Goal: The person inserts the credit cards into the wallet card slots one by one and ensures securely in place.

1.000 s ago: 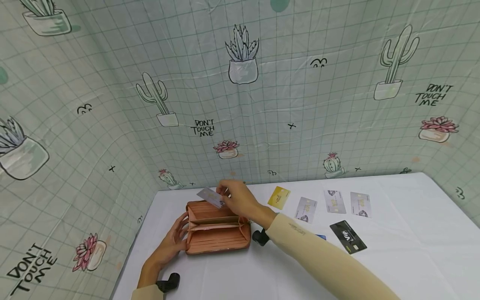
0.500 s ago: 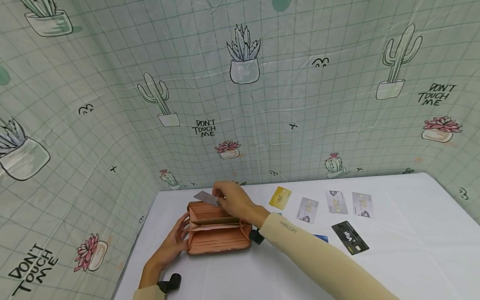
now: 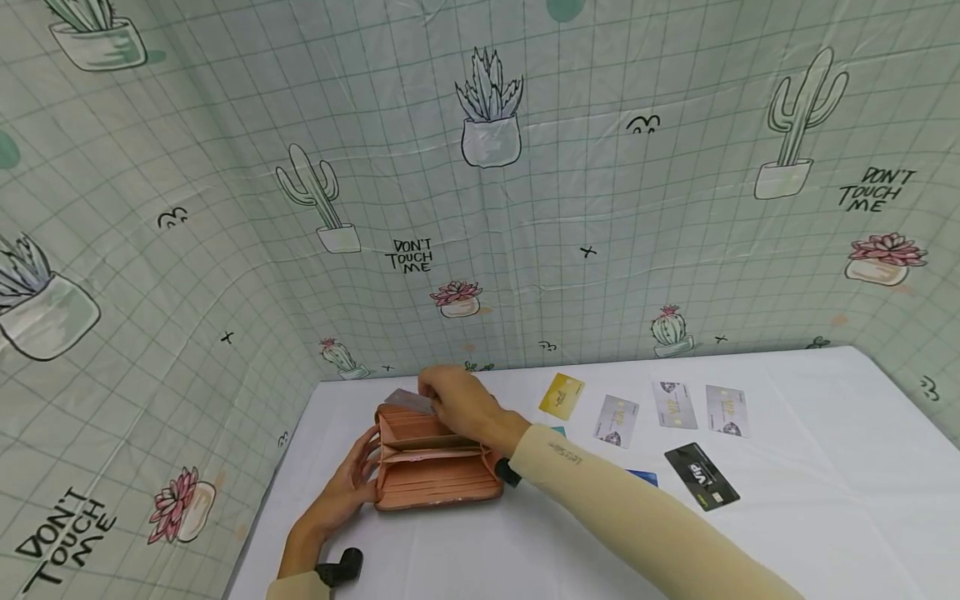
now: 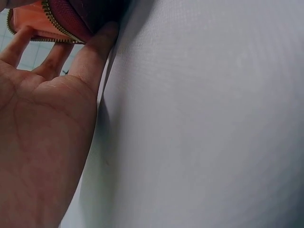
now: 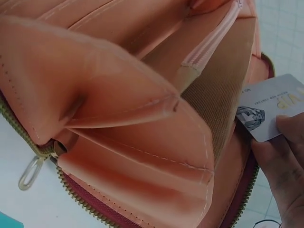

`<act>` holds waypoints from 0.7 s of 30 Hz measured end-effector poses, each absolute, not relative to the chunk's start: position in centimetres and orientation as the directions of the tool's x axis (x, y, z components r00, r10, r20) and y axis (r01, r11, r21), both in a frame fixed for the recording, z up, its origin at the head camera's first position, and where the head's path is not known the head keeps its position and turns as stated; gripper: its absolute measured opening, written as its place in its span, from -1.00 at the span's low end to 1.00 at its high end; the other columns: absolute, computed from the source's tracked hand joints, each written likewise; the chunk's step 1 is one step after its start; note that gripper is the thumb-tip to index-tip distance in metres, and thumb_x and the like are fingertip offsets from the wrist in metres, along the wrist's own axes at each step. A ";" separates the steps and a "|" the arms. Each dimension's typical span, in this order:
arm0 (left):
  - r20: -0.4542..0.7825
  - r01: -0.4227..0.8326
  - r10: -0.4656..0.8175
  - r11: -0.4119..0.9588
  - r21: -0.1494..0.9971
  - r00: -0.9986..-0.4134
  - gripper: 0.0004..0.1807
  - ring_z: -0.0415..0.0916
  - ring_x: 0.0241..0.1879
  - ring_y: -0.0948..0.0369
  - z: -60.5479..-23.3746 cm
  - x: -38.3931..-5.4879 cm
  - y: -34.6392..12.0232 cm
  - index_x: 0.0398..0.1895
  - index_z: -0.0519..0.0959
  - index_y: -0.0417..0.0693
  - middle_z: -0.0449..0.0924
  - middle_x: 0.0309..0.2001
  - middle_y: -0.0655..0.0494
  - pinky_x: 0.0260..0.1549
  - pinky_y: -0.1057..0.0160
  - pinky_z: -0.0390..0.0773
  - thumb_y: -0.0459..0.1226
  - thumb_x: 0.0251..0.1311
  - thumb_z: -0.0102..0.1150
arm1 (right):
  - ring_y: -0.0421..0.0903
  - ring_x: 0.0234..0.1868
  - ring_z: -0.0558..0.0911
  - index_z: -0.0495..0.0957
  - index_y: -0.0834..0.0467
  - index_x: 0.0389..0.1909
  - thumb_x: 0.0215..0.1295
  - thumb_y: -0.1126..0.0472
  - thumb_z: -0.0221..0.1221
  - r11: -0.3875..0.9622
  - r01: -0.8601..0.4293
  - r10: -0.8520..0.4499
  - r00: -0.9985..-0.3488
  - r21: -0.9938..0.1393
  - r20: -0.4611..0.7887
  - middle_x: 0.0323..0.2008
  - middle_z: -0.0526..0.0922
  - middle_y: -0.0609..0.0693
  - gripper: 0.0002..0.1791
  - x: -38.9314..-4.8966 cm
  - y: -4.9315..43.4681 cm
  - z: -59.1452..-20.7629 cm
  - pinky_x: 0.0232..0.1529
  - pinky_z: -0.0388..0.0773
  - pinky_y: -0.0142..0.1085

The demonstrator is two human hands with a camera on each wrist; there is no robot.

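A zippered wallet (image 3: pixel 438 473), peach-coloured inside, stands spread wide on the table with its pockets facing up. My left hand (image 3: pixel 347 482) grips its left side; in the left wrist view the thumb and fingers lie around the zipper edges. Over the far edge, my right hand (image 3: pixel 467 407) pinches a silver VIP card (image 3: pixel 407 400). The right wrist view has this card (image 5: pixel 268 107) between thumb and finger, its corner overlapping the inner far wall beside the fabric divider (image 5: pixel 213 90). In the head view the hand hides the card's right part.
Right of the wallet lie a yellow card (image 3: pixel 561 396), three silver cards including the nearest one (image 3: pixel 617 421), and a black VIP card (image 3: pixel 702 476). A blue card (image 3: pixel 643 477) is partly hidden by the right sleeve. A cactus-print cloth (image 3: pixel 555 192) hangs behind the table.
My right hand has shifted left and the silver card has tilted lower toward the wallet's far edge, showing less of its face. My left hand keeps its grip on the wallet.
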State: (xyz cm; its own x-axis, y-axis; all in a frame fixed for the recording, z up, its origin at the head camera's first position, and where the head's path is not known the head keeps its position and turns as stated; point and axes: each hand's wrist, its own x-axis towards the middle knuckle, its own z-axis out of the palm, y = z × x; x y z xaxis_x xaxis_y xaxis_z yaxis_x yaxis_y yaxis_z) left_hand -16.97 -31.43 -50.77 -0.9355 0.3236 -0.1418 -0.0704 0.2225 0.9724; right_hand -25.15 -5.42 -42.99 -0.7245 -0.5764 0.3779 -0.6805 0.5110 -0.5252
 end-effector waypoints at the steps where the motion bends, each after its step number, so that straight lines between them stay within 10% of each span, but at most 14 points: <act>1: -0.142 -0.072 0.325 0.218 0.973 -0.935 0.20 -0.28 0.66 -0.30 -50.8 -17.0 -31.4 0.75 -0.20 -0.03 -0.23 0.69 -0.29 0.29 0.29 0.39 -0.54 0.08 0.23 | -0.07 -0.18 0.70 0.64 0.18 -0.23 0.42 0.50 0.22 0.515 -0.683 -0.582 -0.722 -0.517 0.374 -0.22 0.73 0.05 -0.84 -25.2 -5.5 -43.0 -0.16 0.65 -0.25; 21: -0.135 -0.068 0.347 0.200 0.978 -0.928 0.20 -0.29 0.66 -0.29 -50.7 -17.0 -31.4 0.75 -0.22 -0.06 -0.24 0.69 -0.30 0.17 0.44 0.43 -0.60 0.08 0.18 | -0.09 -0.09 0.73 0.71 0.13 -0.15 0.46 0.50 0.18 0.629 -0.710 -0.664 -0.703 -0.317 0.256 -0.14 0.76 0.00 -0.77 -25.5 -7.2 -41.9 -0.10 0.64 -0.30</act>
